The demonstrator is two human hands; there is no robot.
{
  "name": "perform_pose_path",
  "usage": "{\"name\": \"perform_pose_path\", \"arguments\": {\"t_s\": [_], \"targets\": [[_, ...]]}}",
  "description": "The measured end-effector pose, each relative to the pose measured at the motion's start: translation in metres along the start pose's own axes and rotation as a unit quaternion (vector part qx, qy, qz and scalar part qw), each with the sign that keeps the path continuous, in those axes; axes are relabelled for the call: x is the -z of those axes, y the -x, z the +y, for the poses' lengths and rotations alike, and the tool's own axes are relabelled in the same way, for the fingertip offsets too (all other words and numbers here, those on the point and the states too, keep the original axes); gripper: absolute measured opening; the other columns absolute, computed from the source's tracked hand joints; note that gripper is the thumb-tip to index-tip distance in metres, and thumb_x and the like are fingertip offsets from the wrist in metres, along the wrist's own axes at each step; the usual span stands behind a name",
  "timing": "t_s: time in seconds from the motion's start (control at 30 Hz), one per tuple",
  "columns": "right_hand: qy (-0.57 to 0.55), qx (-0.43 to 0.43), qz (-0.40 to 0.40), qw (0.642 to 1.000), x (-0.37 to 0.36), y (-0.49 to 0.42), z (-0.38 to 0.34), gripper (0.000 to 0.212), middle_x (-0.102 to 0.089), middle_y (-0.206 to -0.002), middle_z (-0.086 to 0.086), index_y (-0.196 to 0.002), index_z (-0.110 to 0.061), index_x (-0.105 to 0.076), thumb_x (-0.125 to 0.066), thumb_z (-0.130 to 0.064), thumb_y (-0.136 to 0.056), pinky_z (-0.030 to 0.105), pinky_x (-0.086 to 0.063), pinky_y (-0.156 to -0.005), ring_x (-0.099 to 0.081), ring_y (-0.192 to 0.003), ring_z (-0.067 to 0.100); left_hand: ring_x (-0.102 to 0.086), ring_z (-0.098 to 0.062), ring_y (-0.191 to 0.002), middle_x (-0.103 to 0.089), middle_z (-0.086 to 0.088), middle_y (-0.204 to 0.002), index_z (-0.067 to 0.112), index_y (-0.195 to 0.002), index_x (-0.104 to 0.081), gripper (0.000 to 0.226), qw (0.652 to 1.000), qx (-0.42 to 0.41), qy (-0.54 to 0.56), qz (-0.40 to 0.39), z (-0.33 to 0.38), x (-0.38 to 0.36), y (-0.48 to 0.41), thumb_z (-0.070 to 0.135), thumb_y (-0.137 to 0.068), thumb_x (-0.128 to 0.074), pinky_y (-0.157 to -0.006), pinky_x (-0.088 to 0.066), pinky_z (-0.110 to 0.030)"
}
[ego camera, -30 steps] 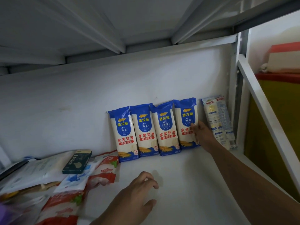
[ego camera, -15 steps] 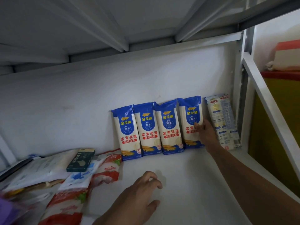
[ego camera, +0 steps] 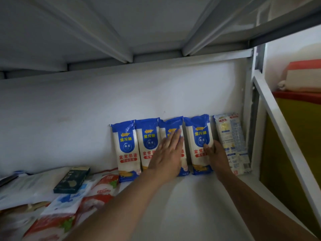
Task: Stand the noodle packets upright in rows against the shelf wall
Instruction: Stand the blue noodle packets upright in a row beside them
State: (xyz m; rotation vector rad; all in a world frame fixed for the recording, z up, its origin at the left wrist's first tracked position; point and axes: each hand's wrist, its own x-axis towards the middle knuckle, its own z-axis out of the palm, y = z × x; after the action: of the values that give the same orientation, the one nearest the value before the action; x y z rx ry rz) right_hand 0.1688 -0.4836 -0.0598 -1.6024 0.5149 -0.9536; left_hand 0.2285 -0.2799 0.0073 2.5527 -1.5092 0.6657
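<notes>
Several blue-and-white noodle packets stand upright side by side against the white shelf wall (ego camera: 69, 105). My left hand (ego camera: 167, 153) lies flat with straight fingers on the third blue packet (ego camera: 171, 123), partly covering the second one (ego camera: 147, 136). My right hand (ego camera: 214, 152) holds the right edge of the fourth blue packet (ego camera: 198, 129), thumb on its front. The leftmost blue packet (ego camera: 126, 146) stands untouched. A pale yellow-and-blue packet (ego camera: 231, 136) leans upright at the far right, next to the shelf post.
Loose packets lie flat at the left: red-and-white ones (ego camera: 57, 221), a blue-and-white one (ego camera: 66, 202), and a dark green box (ego camera: 72, 180) on top. A white frame bar (ego camera: 284, 140) runs along the right. The shelf floor (ego camera: 182, 206) is white.
My left hand rose from the shelf floor and now presses flat on the third blue packet. My right hand stays at the fourth packet's right edge.
</notes>
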Motion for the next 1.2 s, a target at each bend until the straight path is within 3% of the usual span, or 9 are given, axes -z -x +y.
{"name": "perform_pose_path", "arguments": {"t_s": [0.07,0.23,0.33,0.47,0.63,0.77,0.97,1.2], "targets": [[-0.004,0.000,0.000,1.000,0.000,-0.001,0.001,0.023,-0.071,-0.103,-0.004,-0.114,-0.013,-0.059,-0.060,-0.032,-0.102,0.026,-0.052,-0.068,-0.069,-0.093,0.012,0.023,-0.024,-0.154,0.024,-0.003,-0.168,0.018,-0.162,0.005,0.082,0.999,0.006,-0.036,0.017,-0.010,-0.004,-0.026,0.025,-0.101,-0.048,-0.128,-0.002,-0.049],[-0.017,-0.014,0.013,1.000,-0.002,-0.005,0.006,0.026,-0.070,-0.109,0.000,-0.118,-0.012,-0.058,-0.059,-0.032,-0.102,0.030,-0.054,-0.072,-0.069,-0.098,0.018,0.030,-0.037,-0.151,0.031,-0.002,-0.166,0.034,-0.161,0.005,0.079,0.990,-0.023,-0.129,-0.049,-0.037,-0.027,-0.040,0.059,-0.101,-0.040,-0.124,-0.005,-0.063],[-0.024,-0.015,0.013,1.000,-0.003,-0.008,0.007,0.026,-0.071,-0.111,0.001,-0.118,-0.011,-0.059,-0.060,-0.031,-0.102,0.030,-0.056,-0.072,-0.070,-0.099,0.019,0.028,-0.041,-0.151,0.034,-0.004,-0.164,0.032,-0.160,0.014,0.101,0.983,-0.024,-0.176,-0.044,-0.045,-0.037,-0.047,0.078,-0.089,-0.040,-0.122,-0.003,-0.064],[-0.030,-0.017,0.008,0.999,-0.005,-0.012,0.007,0.024,-0.072,-0.108,0.000,-0.115,-0.010,-0.059,-0.061,-0.031,-0.101,0.030,-0.056,-0.071,-0.071,-0.098,0.019,0.025,-0.043,-0.151,0.031,-0.010,-0.165,0.017,-0.157,0.024,0.136,0.969,0.000,-0.249,-0.005,-0.043,-0.050,-0.050,0.099,-0.066,-0.035,-0.120,0.004,-0.065],[-0.047,-0.022,0.006,0.999,-0.011,-0.010,0.006,0.013,-0.069,-0.096,-0.009,-0.107,-0.014,-0.057,-0.060,-0.027,-0.102,0.020,-0.050,-0.060,-0.067,-0.084,0.004,0.029,-0.034,-0.152,0.028,-0.012,-0.166,0.009,-0.159,0.017,0.132,0.969,0.004,-0.244,0.033,-0.035,-0.058,-0.060,0.099,-0.070,-0.023,-0.122,0.006,-0.061],[-0.059,-0.015,0.008,0.998,-0.014,-0.012,0.006,0.007,-0.071,-0.098,-0.006,-0.101,-0.018,-0.058,-0.061,-0.025,-0.102,0.023,-0.052,-0.062,-0.069,-0.087,0.008,0.024,-0.033,-0.154,0.019,-0.009,-0.169,0.011,-0.157,0.020,0.130,0.967,-0.012,-0.251,0.036,-0.037,-0.057,-0.073,0.099,-0.071,-0.021,-0.122,0.007,-0.060],[-0.069,-0.020,0.029,0.997,-0.018,-0.014,0.011,0.022,-0.075,-0.108,0.004,-0.118,-0.012,-0.061,-0.062,-0.028,-0.101,0.036,-0.061,-0.072,-0.074,-0.096,0.020,0.029,-0.035,-0.152,0.029,-0.006,-0.166,0.014,-0.157,0.023,0.151,0.970,-0.004,-0.242,0.006,-0.037,-0.052,-0.081,0.103,-0.054,-0.042,-0.117,0.005,-0.070],[-0.055,-0.040,0.034,0.997,-0.018,-0.015,0.010,0.023,-0.074,-0.109,0.002,-0.116,-0.014,-0.060,-0.063,-0.030,-0.100,0.033,-0.059,-0.069,-0.073,-0.095,0.018,0.024,-0.035,-0.153,0.027,-0.013,-0.166,0.007,-0.158,0.020,0.149,0.954,-0.067,-0.290,0.027,-0.052,-0.046,-0.071,0.103,-0.058,-0.035,-0.122,0.002,-0.061]]}}
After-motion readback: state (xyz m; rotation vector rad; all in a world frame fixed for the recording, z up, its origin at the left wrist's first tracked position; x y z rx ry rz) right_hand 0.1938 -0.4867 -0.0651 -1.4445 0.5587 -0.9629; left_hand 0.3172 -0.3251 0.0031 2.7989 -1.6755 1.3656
